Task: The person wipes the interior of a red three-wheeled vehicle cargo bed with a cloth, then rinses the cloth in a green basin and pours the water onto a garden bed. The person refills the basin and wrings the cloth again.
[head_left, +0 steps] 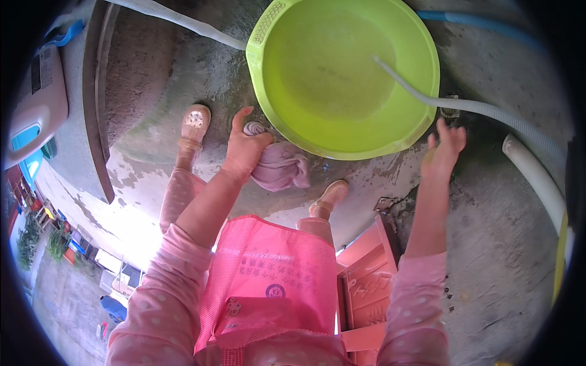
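A wrung, bunched lavender cloth (281, 167) hangs from my left hand (247, 146), whose fingers are wrapped round its twisted top; the thumb or a finger sticks out. Just ahead is a large lime-green basin (264, 91) on the floor, holding cloudy water (332, 73). My right hand (444, 146) is held near the basin's right lower rim, apart from it, with fingers spread and nothing in them. A thin grey corrugated hose (470, 107) runs over the right rim, its end inside the basin.
A white hose (183, 23) reaches the basin's left side, and a blue hose (470, 18) lies behind it. At right are a white pipe (537, 177) and a floor drain (450, 108). A raised ledge (91, 110) with a jug (49, 91) stands left. A red plastic stool (366, 280) is beneath me.
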`<state>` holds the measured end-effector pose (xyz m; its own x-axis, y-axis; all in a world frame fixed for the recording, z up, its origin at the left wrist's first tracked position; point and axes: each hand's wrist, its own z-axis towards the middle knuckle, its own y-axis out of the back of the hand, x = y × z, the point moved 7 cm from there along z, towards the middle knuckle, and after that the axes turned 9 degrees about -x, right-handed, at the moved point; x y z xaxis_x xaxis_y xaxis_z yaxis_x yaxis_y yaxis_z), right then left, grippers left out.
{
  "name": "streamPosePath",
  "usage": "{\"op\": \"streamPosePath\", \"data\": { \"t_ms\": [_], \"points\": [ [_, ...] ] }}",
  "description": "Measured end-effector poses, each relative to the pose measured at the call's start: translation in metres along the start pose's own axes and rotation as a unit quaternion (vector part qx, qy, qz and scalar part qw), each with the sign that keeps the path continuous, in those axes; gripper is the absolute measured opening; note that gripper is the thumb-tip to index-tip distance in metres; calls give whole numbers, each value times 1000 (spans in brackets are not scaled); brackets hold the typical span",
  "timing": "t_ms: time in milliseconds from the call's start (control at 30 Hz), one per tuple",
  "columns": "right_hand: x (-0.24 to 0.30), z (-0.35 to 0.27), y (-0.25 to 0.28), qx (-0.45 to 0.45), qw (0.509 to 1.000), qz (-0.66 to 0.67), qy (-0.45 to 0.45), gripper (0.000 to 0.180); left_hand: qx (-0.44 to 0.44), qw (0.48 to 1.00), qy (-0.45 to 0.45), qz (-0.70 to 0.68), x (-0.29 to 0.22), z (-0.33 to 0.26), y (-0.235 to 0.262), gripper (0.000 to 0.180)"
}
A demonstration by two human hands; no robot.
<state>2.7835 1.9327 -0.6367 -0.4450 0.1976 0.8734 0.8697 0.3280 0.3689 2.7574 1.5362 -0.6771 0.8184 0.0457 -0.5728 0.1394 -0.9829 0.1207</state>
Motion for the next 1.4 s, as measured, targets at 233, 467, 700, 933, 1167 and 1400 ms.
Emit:
{"op": "streamPosePath", "data": {
  "t_ms": [233,467,700,933,1167,1400],
  "points": [
    [-29,30,-72,214,970,-96,-68,29,53,989,128,-55,46,42,-33,55],
    [-54,-79,15,257,956,-38,-137,22,18,995,94,-29,43,-19,-26,38],
    [-20,-97,105,183,958,104,-196,18,72,992,18,-102,-16,-108,-35,27],
    [10,-91,159,120,960,199,-154,17,44,980,-121,153,-57,-128,-135,23],
    [22,-75,209,91,968,217,-86,22,97,823,-289,479,-18,-204,-263,26],
    [29,-62,229,65,980,189,-12,19,112,806,-298,500,-4,-216,-327,26]
  ]
}}
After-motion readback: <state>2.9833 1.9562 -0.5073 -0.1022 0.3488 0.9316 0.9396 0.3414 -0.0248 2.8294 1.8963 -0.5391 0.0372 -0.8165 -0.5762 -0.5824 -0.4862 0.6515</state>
